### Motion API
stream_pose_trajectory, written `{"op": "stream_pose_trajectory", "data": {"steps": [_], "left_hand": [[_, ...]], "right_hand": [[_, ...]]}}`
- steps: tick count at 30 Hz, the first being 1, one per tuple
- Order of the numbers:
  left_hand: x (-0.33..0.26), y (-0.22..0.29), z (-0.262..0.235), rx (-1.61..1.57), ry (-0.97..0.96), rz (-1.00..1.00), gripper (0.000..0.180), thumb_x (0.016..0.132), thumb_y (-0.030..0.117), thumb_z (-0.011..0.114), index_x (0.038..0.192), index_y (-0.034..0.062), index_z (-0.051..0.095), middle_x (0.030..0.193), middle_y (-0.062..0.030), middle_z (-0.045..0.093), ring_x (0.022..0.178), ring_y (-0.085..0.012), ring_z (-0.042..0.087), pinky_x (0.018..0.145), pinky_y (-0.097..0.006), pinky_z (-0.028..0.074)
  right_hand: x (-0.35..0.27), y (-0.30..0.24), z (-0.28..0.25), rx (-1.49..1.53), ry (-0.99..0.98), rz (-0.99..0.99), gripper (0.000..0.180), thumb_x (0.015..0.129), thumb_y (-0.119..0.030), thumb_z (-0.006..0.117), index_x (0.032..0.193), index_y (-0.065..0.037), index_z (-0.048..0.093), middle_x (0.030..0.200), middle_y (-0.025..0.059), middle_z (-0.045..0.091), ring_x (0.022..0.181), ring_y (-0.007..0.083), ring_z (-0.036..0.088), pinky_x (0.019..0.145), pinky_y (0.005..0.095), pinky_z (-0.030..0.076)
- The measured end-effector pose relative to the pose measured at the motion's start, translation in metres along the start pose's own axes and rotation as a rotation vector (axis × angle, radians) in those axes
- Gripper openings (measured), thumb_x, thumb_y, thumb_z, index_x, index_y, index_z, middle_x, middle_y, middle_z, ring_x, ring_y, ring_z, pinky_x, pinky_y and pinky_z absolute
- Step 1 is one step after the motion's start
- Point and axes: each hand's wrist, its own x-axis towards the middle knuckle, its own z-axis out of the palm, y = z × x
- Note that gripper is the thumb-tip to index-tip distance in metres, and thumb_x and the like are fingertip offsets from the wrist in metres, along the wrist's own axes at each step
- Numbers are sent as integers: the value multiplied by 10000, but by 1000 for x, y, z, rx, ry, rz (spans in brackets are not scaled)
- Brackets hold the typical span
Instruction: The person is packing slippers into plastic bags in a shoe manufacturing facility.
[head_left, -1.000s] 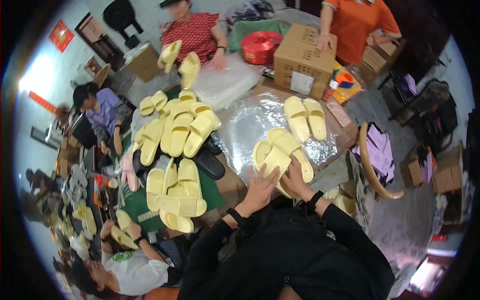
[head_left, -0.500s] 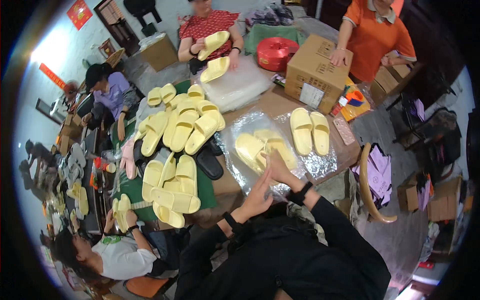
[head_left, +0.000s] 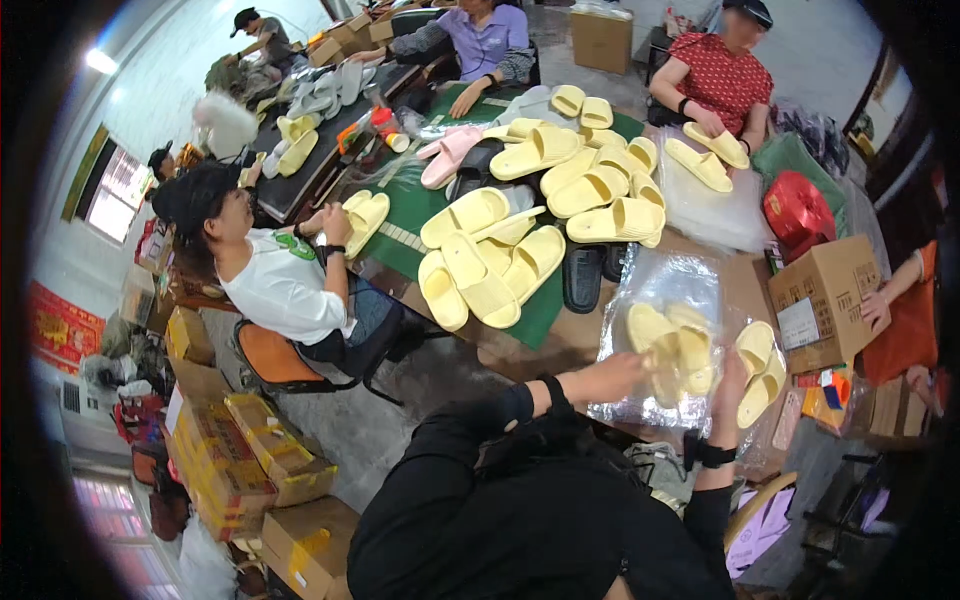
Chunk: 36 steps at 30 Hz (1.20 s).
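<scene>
A pair of pale yellow slippers [head_left: 698, 352] lies inside a clear plastic bag [head_left: 622, 332] in front of me. My left hand [head_left: 612, 378] is at the bag's left side, near the slippers, with its fingers smeared by motion. At the opposite edge of the bag, my right hand [head_left: 731, 384] is seen edge-on, its fingers stretched upward and apparently open. Just beyond that hand lies a second pair of yellow slippers [head_left: 762, 372], on clear plastic.
Loose yellow slippers [head_left: 490, 262] pile up on a green mat [head_left: 545, 322], with black slippers [head_left: 581, 280] beside them. A carton [head_left: 826, 305], a red roll [head_left: 797, 212] and a stack of clear bags [head_left: 715, 212] sit beyond. Co-workers surround the table; one handles slippers [head_left: 365, 222] at the left.
The view has swung left, so the table appears farther right. My hands, close together over the bagged slippers before, are now apart at opposite sides of the bag.
</scene>
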Motion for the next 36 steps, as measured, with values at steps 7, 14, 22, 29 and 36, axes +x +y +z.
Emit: {"op": "stream_pose_trajectory", "data": {"steps": [7, 14, 22, 29, 36], "left_hand": [[-63, -104, -13, 81, 678, -536, 501, 711, 107, 566, 1203, 101, 475, 1273, -274, 388, 1075, -451, 444, 925, -480, 368], [-143, -170, -41, 111, 923, -1048, 606, 710, 166, 623, 1267, 77, 403, 1286, -218, 362, 1202, -402, 326, 981, -480, 303], [-181, -226, -49, -188, 907, -1317, 736, 761, 313, 624, 1375, 122, 265, 1384, -263, 236, 1263, -441, 250, 1022, -477, 270], [-187, -257, -59, -86, 929, -1038, 691, 777, 351, 621, 1355, 116, 325, 1212, -222, 503, 1112, -387, 476, 949, -437, 371], [-181, -245, -44, 18, 756, -870, 461, 706, 357, 717, 1023, 32, 634, 1013, -195, 579, 971, -340, 542, 831, -400, 423]], "right_hand": [[21, -108, -31, 161, 233, -215, 384, 939, -273, 430, 1152, 23, 547, 1096, 86, 557, 1000, 169, 524, 842, 275, 436], [51, -47, -116, 181, 349, -172, 348, 929, -234, 434, 1143, 22, 532, 1135, 93, 531, 1016, 177, 525, 851, 297, 454], [7, 6, -105, 186, 563, -77, 408, 900, -194, 490, 1211, 62, 421, 1207, 166, 474, 1059, 247, 488, 906, 331, 402], [-30, 55, -71, -207, 739, -137, 444, 896, -145, 483, 1262, 68, 349, 1234, 208, 445, 1086, 286, 454, 937, 348, 361], [-57, 92, -16, -316, 500, -8, 411, 881, -119, 476, 1245, 53, 395, 1225, 191, 440, 1087, 285, 446, 943, 349, 337]]}}
